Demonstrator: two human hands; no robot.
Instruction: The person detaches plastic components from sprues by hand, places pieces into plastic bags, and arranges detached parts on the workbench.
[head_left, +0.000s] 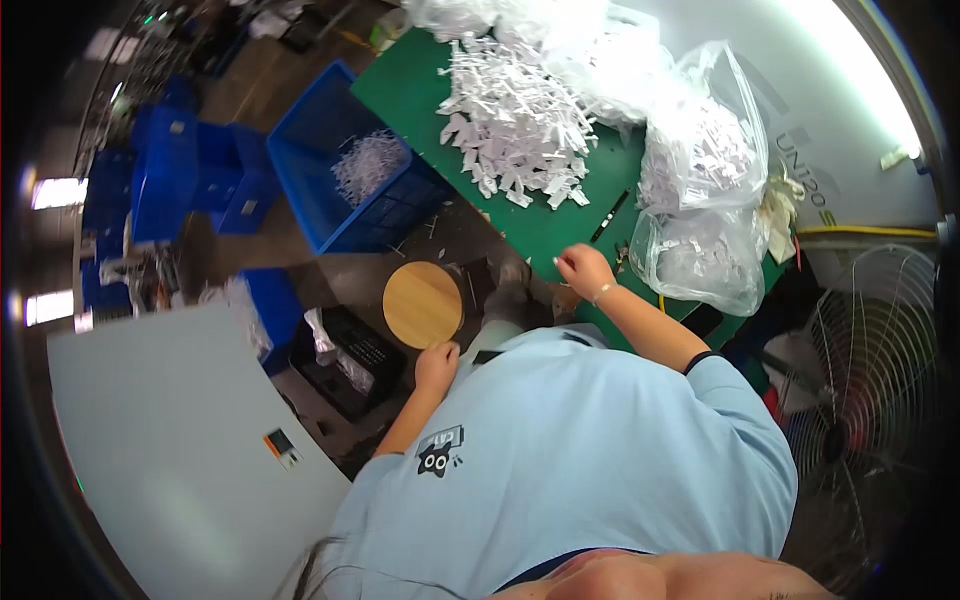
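Observation:
My right hand (585, 270) is over the near edge of the green table (540, 235), its fingers curled in. Whatever it may hold is hidden. Close to it on the table lies a black pen (610, 216). A large heap of small white plastic parts (515, 120) is spread farther back. Clear plastic bags (700, 160) with more white parts stand at the right. Low at my side, my left hand (436, 367) is closed beside a round wooden stool (423, 305). The inside of that hand does not show.
A blue bin (320, 190) with thin white scraps (368, 165) stands left of the table. A black crate (345, 362) sits on the floor near a grey panel (190, 430). A wire fan (855, 380) is at my right. Several blue crates (165, 175) are stacked behind.

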